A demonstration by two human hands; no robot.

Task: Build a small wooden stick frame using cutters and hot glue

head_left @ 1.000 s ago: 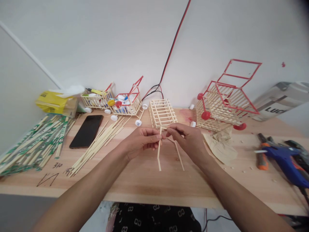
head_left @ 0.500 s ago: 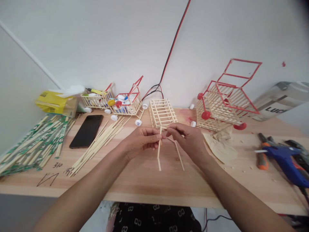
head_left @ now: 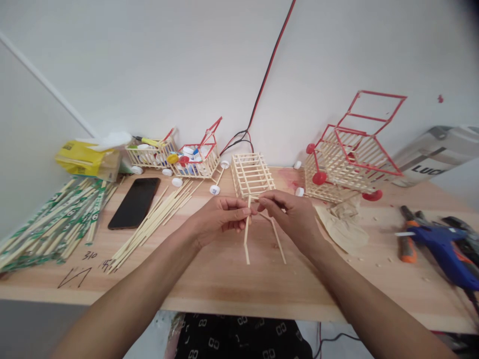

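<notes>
A bent frame of pale wooden sticks is held between my hands over the table's middle. My left hand pinches its left stick between thumb and fingers. Close beside it, my right hand is closed at the frame's far end, thumb and forefinger together near the corner. Two angled legs of the frame point toward me, the right leg ending near the tabletop. Just beyond my hands sits a small slatted stick basket. My fingers hide part of the joint.
Loose sticks, a black phone and wrapped chopsticks lie left. Small stick carts holding caps stand behind. A larger red-trimmed cart leans at right, near brown paper, a blue glue gun and pliers.
</notes>
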